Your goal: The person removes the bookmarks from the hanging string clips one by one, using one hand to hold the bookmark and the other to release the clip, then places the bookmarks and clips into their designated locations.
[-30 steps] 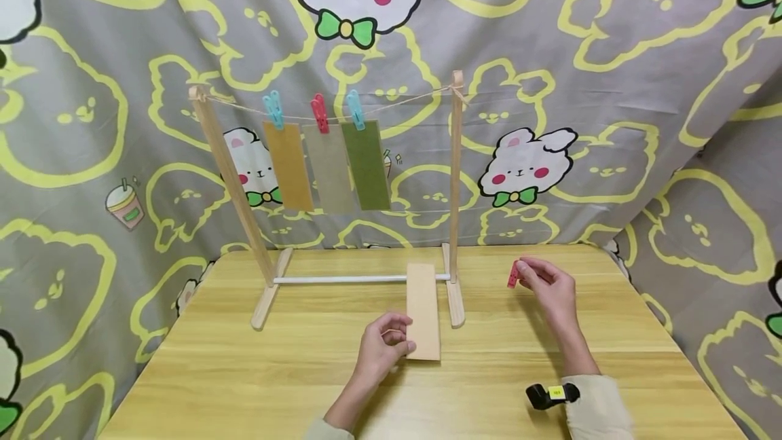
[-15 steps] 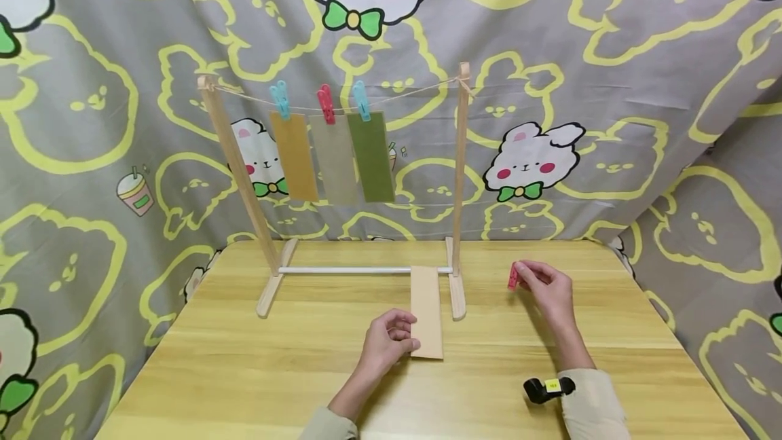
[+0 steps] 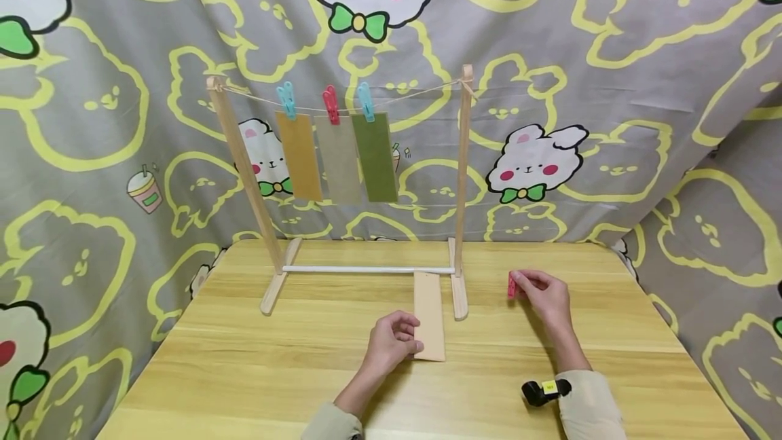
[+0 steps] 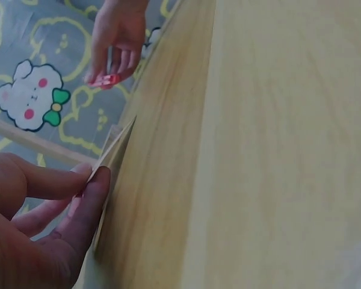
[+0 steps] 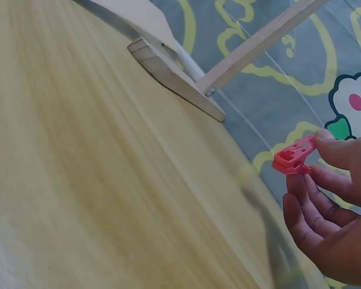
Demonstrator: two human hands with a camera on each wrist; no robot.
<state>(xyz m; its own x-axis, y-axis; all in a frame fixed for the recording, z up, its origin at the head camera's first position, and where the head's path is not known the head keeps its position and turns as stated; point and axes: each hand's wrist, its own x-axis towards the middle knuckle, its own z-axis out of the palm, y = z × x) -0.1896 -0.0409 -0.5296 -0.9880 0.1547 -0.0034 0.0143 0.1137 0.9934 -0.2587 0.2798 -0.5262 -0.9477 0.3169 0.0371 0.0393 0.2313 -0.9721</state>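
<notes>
My left hand pinches the left edge of a pale beige card low over the table; the left wrist view shows the card's thin edge between thumb and fingers. To the right, beyond the stand, my right hand holds a red clothespin between thumb and forefinger, raised above the table. Behind, a string bears a mustard card and an olive green card under blue clothespins. Between them a grey-beige card hangs from another red clothespin.
The string runs between two wooden posts on feet, joined low down by a white rod. A patterned curtain stands behind the wooden table. A black wrist camera sits at the right sleeve.
The head view has shifted slightly. My right hand has lowered a little with the red clothespin, which now points more upright. The left hand keeps its pinch on the beige card.
</notes>
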